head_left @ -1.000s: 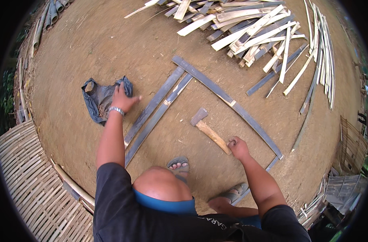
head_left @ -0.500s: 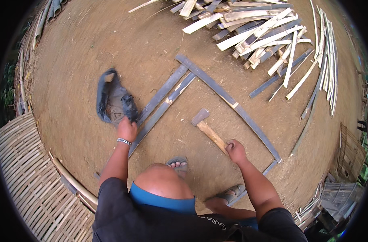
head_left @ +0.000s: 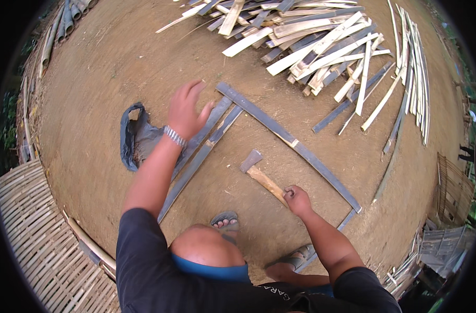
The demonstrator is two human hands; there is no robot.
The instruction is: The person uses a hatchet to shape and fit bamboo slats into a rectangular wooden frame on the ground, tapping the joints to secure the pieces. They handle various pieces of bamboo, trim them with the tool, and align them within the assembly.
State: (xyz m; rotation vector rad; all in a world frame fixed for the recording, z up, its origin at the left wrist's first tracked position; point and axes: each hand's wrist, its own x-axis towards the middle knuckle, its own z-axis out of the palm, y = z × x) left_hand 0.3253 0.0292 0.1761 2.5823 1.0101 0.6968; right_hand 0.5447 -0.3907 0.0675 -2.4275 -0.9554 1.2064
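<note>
My left hand (head_left: 188,110) is raised over the ground with its fingers spread, holding nothing, near the far corner of some dark bamboo strips. Those strips lie in an angled frame shape; one long strip (head_left: 264,120) runs toward the lower right and two others (head_left: 199,157) slant down to the left. Beside my left forearm lies a crumpled dark plastic bag (head_left: 144,136), partly hidden by the arm. My right hand (head_left: 297,200) is closed around the end of a wooden-handled axe (head_left: 265,182), whose metal head points away from me.
A large heap of split bamboo strips (head_left: 321,47) covers the far right ground, with long pale strips (head_left: 416,78) alongside. At left stands a slatted bamboo platform (head_left: 37,224). Bamboo poles (head_left: 66,21) lie far left; a woven panel (head_left: 453,190) is at right.
My left hand has let go of the plastic bag and moved up and right, opening its fingers. The bag has settled on the ground. My right hand keeps hold of the axe.
</note>
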